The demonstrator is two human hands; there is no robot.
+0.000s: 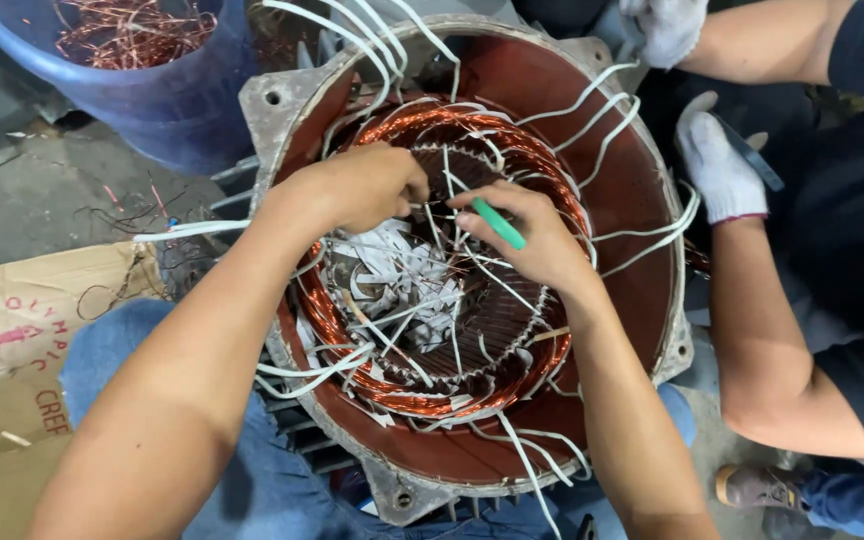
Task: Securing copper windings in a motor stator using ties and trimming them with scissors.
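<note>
A large motor stator housing (627, 190), red inside, lies open below me with copper windings (412, 395) round its bore and white sleeved leads (592, 110) draped over the rim. My left hand (362, 185) pinches at thin wires near the upper part of the winding. My right hand (532, 235) grips a green tool (498, 222) and rests its fingers on the same spot. White insulation paper strips (397, 275) stick out of the slots in the bore.
A co-worker's gloved hands (717, 165) are at the housing's upper right, one holding a dark tool. A blue bucket (167, 100) with scrap copper wire stands upper left. Cardboard (12, 350) lies on the floor at left.
</note>
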